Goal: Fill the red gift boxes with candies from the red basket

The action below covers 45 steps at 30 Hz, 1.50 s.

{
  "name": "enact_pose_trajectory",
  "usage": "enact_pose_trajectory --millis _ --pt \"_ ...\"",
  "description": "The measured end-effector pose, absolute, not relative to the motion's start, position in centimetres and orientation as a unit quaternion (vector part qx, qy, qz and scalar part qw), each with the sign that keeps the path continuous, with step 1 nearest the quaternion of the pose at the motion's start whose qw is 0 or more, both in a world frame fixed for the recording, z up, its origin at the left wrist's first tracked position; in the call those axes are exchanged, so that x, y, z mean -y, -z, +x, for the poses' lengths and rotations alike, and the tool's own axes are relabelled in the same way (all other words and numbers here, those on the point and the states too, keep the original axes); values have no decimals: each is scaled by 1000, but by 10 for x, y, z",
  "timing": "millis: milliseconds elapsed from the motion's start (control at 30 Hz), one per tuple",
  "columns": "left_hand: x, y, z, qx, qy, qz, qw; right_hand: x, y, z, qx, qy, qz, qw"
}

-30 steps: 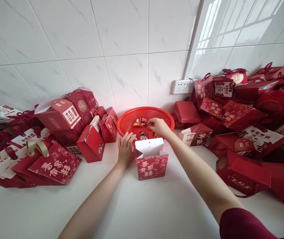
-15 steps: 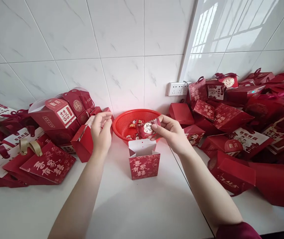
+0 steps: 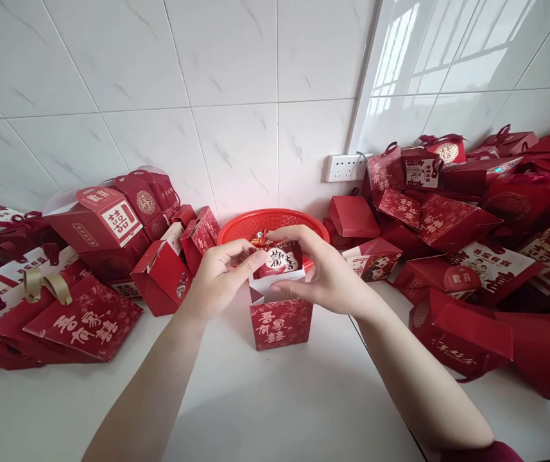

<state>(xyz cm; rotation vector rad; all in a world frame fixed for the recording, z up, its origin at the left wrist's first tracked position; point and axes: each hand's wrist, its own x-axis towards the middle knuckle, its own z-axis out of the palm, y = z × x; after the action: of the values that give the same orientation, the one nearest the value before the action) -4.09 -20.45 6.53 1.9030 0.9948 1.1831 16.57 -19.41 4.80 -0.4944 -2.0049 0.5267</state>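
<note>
The left hand (image 3: 224, 273) pinches the left side of a dark red candy packet (image 3: 285, 258) with white patches and black writing. The right hand (image 3: 327, 269) bends around the packet's other side, fingers by the top edge and thumb down low; whether it grips the packet too, one cannot tell. The packet is just above the mouth of a red paper gift box (image 3: 282, 326). The gift box stands upright on the white counter (image 3: 255, 404), with its white back flap up and pale writing on its front.

Just behind is a round red plastic basket (image 3: 279, 215) full of tiny holes, with small wrapped candies (image 3: 259, 239) in it. More red boxes (image 3: 99, 221) and flat bags (image 3: 86, 317) sit on the left. A big heap of red boxes (image 3: 455, 218) fills the right. A white power strip (image 3: 346, 168) is by the tiled wall (image 3: 236, 58).
</note>
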Motion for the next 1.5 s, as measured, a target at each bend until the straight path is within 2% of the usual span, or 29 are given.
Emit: enact_pose_trajectory --millis 133,733,1067,1333,1500 --pt "206 -67 -40 -375 -427 737 365 195 -47 166 852 -90 -221 466" --pt "209 -70 -39 -352 -380 735 438 191 -47 171 852 73 -177 486" --pt "209 -70 -38 -384 -384 736 403 189 -47 173 867 38 -194 457" --pt "211 -74 -40 -388 -422 756 316 198 -50 170 843 -136 -232 465" --pt "211 -76 -43 -382 -438 750 317 198 -51 171 832 -150 -226 483"
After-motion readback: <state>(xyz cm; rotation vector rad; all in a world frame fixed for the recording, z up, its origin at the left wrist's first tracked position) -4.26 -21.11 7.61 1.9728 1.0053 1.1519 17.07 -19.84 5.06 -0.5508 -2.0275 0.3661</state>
